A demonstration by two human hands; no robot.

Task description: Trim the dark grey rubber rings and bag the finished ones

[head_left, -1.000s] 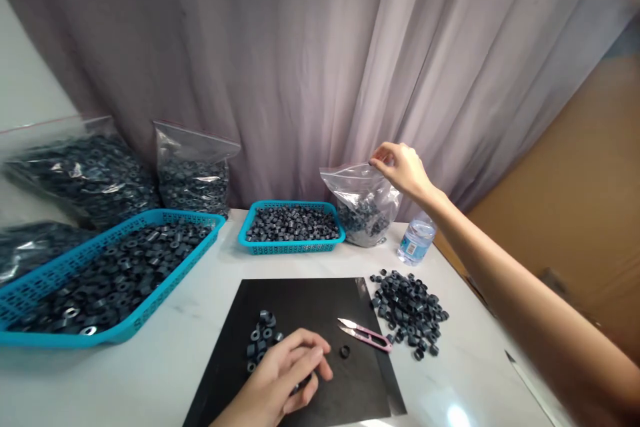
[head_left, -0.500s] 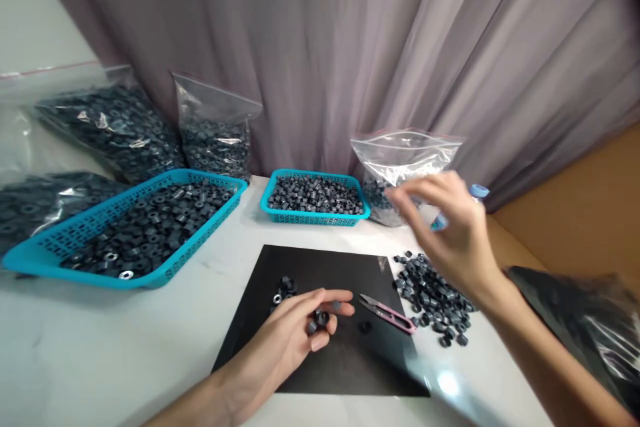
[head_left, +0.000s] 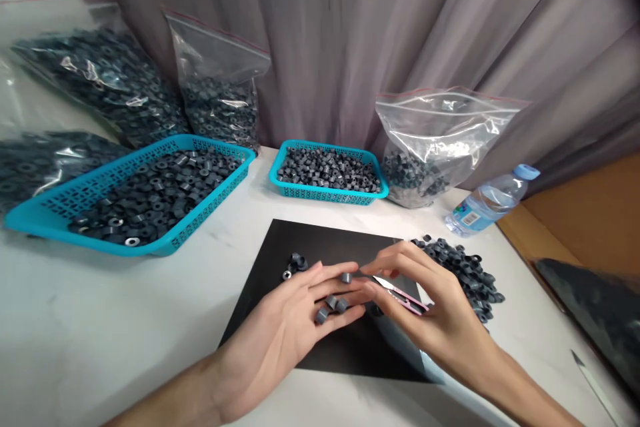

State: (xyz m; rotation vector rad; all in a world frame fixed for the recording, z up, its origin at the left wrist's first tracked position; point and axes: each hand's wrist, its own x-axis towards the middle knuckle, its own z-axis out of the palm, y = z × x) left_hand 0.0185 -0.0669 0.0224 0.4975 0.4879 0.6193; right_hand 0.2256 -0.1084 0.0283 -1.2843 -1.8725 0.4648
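Observation:
My left hand (head_left: 295, 317) lies palm up over the black mat (head_left: 360, 347), its fingers stretched out. Several small dark grey rings (head_left: 331, 302) rest on those fingers, one grey ring (head_left: 346, 277) nearer the tips. At its fingertips is my right hand (head_left: 425, 287), thumb and forefinger apart with nothing visible between them. Pink-handled thread snips (head_left: 403, 299) lie behind the right hand, partly covered by it. A small cluster of rings (head_left: 297, 262) sits on the mat beyond my left hand. Right of the mat spreads a loose pile of rings (head_left: 475, 274), partly hidden by my right hand.
Two blue baskets of rings stand on the white table, a large basket (head_left: 200, 224) left and a smaller basket (head_left: 330, 194) at the back. Zip bags of rings (head_left: 215, 94) stand behind, another zip bag (head_left: 425, 160) at back right. A water bottle (head_left: 493, 200) tilts nearby.
My right hand has come down from above the pile to my left fingertips. My left hand has uncurled and flattened, showing the rings. The view has shifted, uncovering the bottle.

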